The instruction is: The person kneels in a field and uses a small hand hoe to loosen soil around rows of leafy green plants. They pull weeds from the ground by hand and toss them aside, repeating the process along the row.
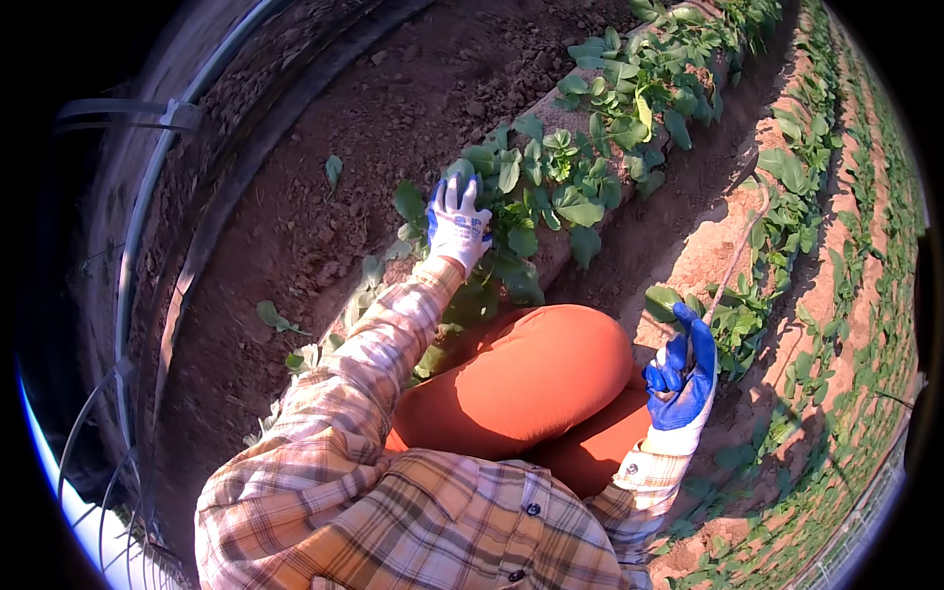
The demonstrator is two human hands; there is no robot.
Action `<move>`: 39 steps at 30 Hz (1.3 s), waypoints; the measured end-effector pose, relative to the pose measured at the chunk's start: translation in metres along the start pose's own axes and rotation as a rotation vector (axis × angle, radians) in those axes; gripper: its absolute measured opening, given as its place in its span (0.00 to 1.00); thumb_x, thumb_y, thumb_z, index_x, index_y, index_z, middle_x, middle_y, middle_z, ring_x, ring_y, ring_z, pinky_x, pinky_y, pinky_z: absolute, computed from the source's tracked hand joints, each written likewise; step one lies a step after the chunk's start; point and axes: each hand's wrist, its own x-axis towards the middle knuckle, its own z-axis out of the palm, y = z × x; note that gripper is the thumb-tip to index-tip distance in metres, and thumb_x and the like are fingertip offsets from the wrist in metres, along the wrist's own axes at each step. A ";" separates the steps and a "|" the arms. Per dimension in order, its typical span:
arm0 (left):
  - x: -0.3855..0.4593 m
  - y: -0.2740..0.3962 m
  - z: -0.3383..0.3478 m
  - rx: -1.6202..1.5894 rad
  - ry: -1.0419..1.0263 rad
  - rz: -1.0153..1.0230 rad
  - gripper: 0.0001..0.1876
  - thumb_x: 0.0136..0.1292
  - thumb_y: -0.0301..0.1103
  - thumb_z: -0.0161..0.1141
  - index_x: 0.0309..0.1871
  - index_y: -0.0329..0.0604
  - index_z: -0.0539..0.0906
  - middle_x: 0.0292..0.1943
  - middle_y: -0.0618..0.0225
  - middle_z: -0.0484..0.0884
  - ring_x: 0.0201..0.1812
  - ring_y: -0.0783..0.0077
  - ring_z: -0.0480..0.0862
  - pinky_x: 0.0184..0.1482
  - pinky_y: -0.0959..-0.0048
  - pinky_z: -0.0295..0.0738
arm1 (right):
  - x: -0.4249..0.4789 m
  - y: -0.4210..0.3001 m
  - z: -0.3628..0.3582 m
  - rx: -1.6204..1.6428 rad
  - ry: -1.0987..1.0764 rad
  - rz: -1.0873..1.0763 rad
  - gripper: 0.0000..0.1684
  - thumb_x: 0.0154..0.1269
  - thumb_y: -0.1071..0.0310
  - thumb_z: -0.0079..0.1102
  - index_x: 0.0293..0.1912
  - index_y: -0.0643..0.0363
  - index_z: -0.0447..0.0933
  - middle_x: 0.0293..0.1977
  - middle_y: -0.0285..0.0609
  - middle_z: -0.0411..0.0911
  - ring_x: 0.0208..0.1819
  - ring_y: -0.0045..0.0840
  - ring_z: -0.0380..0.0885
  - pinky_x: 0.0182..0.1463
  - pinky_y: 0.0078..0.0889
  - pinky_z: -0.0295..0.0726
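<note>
My left hand (459,221), in a white glove with blue-coated palm and fingers, lies back up on the leafy crop plants (516,206) along the raised bed. Its fingers are spread and touch the leaves; the fingertips are partly hidden by foliage. My right hand (682,376), gloved the same way, is palm up beside my knee. It is curled around a hand hoe, whose thin curved shaft (740,254) runs up and away to a dark blade (743,174). The hoe's handle is mostly hidden in the palm.
My bent knee (546,346) in orange trousers is between the hands. Further planted rows (848,280) stretch to the right. Loose plants (271,316) lie on bare soil at left, near a metal pipe frame (140,214) and a dark strip (221,192).
</note>
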 end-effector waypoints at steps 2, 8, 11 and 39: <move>-0.002 0.005 0.004 -0.033 0.014 -0.049 0.18 0.42 0.46 0.73 0.39 0.58 0.85 0.68 0.59 0.62 0.71 0.44 0.53 0.71 0.46 0.48 | 0.000 -0.001 -0.003 0.021 -0.023 -0.002 0.23 0.73 0.64 0.43 0.61 0.67 0.67 0.18 0.25 0.52 0.14 0.07 0.50 0.18 0.13 0.49; -0.002 0.022 0.006 -0.004 -0.053 -0.137 0.21 0.45 0.46 0.72 0.41 0.48 0.83 0.71 0.58 0.58 0.73 0.44 0.50 0.72 0.46 0.45 | 0.002 0.000 -0.002 0.065 -0.004 0.034 0.23 0.73 0.63 0.43 0.61 0.67 0.68 0.17 0.25 0.52 0.13 0.07 0.49 0.17 0.13 0.50; 0.001 0.028 0.018 0.059 -0.032 -0.138 0.20 0.46 0.45 0.70 0.41 0.46 0.82 0.71 0.58 0.59 0.73 0.48 0.51 0.73 0.48 0.43 | 0.003 0.001 -0.002 0.043 -0.006 0.027 0.23 0.73 0.63 0.43 0.60 0.67 0.68 0.17 0.25 0.52 0.13 0.07 0.49 0.16 0.14 0.49; 0.018 -0.031 -0.057 -0.409 0.497 -0.010 0.15 0.56 0.37 0.65 0.47 0.48 0.84 0.49 0.61 0.80 0.52 0.54 0.77 0.60 0.57 0.68 | 0.003 -0.002 -0.002 0.131 -0.012 0.061 0.23 0.74 0.61 0.44 0.59 0.67 0.70 0.16 0.25 0.52 0.12 0.09 0.50 0.16 0.15 0.48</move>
